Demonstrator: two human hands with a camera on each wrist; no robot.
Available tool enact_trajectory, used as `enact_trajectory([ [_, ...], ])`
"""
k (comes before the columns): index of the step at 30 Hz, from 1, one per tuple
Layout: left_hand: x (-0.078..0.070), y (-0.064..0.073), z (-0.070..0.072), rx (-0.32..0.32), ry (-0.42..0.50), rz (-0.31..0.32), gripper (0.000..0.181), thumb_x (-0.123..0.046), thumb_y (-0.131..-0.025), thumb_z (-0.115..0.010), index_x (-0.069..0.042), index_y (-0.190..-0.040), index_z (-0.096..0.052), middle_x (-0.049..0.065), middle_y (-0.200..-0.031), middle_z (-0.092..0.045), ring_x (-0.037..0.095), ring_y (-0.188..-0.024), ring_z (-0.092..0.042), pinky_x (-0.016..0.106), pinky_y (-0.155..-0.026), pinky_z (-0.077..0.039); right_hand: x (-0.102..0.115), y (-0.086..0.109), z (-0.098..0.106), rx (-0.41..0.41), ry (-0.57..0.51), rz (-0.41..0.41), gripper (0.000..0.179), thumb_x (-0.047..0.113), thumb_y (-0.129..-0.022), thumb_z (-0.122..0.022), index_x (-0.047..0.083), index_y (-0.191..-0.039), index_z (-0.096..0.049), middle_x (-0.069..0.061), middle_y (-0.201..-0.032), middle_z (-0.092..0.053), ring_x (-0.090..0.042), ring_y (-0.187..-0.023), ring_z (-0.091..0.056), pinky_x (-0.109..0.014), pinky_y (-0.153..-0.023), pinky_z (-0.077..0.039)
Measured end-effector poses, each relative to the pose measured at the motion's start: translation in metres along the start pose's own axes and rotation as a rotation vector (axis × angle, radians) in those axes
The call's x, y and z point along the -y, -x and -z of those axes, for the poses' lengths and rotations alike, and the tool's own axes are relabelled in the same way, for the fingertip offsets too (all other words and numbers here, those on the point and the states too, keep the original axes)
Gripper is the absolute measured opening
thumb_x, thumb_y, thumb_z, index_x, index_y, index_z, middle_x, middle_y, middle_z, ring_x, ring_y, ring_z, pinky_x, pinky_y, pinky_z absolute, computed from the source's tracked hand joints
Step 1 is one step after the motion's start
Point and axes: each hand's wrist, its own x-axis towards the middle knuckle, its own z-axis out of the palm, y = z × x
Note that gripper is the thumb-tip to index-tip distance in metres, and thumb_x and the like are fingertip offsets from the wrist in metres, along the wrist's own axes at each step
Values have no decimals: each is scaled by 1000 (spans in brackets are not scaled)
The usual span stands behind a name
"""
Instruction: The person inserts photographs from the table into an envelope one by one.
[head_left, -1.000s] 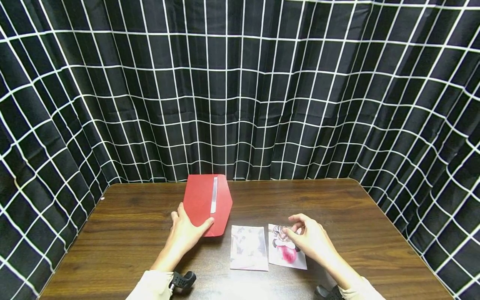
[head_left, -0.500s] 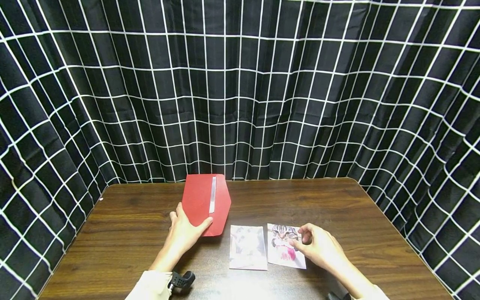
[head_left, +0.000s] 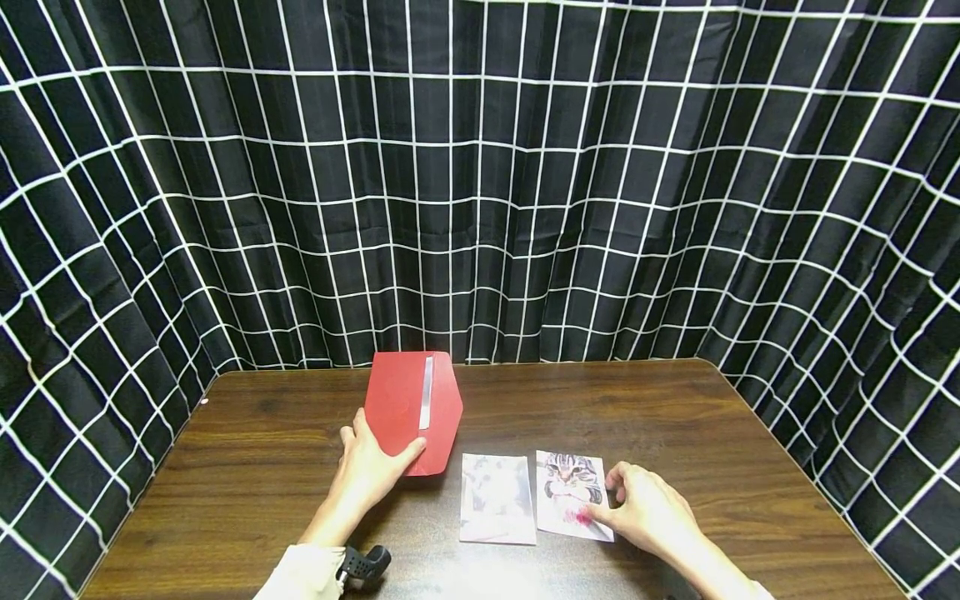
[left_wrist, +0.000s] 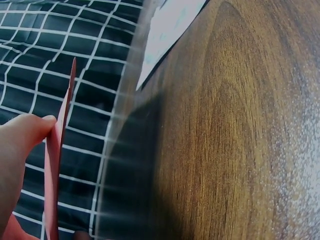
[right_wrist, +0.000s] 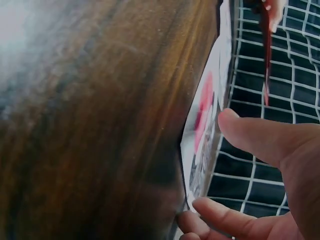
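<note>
My left hand (head_left: 372,467) grips a red envelope (head_left: 397,408) above the table, thumb on its near face and fingers behind it. A pale strip runs beside the envelope's pointed flap. Edge-on, the envelope (left_wrist: 53,165) shows under my thumb in the left wrist view. At the right, a card with a cat picture (head_left: 566,492) and a pink patch lies on the table. My right hand (head_left: 648,508) is at that card's right edge, thumb over it. In the right wrist view the thumb and fingers stand apart beside the cat card (right_wrist: 202,120).
A second card (head_left: 497,500), its picture washed out by glare, lies just left of the cat card. Both rest on a brown wooden table (head_left: 300,400). A black curtain with white grid lines (head_left: 480,208) stands behind the table and along its sides.
My right hand has slid from the top of the cat card to its right edge, uncovering the cat's face. The left hand and envelope have stayed in place.
</note>
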Motion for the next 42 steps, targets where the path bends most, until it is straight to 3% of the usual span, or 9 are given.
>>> enact_trajectory([
  [13, -1, 1, 1, 2, 5, -1, 118, -60, -83, -84, 4, -161, -23, 32, -133, -43, 52, -108, -65, 65, -96, -54, 1, 2, -4, -28, 68, 30, 67, 70, -64, -93, 15, -88, -62, 0, -83, -61, -23, -76, -62, -46, -60, -46],
  [27, -2, 3, 1, 5, 7, 9, 119, -59, -83, -85, 5, -161, -22, 32, -133, -43, 52, -108, -66, 65, -96, -55, 6, 1, -4, 11, 46, 20, 59, 62, -67, -95, 16, -87, -63, 0, -86, -64, -22, -80, -63, -53, -68, -49],
  [42, 0, 1, 0, 2, -4, -1, 118, -61, -83, -85, 3, -161, -24, 30, -130, -44, 50, -107, -66, 64, -95, -55, 10, -2, -5, 39, 3, 16, 59, 50, -69, -98, 12, -94, -60, -1, -84, -63, -21, -75, -60, -48, -64, -48],
])
